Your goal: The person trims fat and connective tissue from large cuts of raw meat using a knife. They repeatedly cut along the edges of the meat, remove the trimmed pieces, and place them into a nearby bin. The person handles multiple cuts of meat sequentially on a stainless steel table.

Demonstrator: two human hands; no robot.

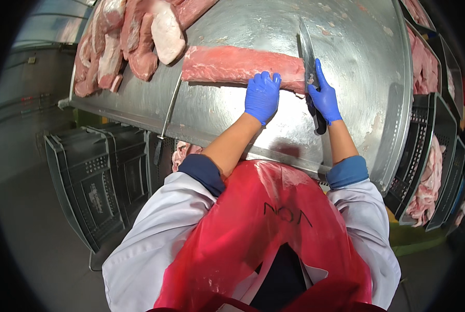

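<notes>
A long slab of raw pink meat (227, 65) lies across the steel table (357, 62). My left hand (262, 96), in a blue glove, presses flat on the slab's near right part. My right hand (324, 96), also blue-gloved, grips the dark handle of a cleaver (306, 49). Its broad blade stands at the slab's right end, edge down into the meat, with the index finger stretched along the blade's back.
A pile of raw meat cuts (128, 41) sits at the table's far left. A sharpening steel (167, 117) lies near the table's front edge. Dark plastic crates (87, 182) stand on the floor at left; crates with meat (424, 171) stand at right.
</notes>
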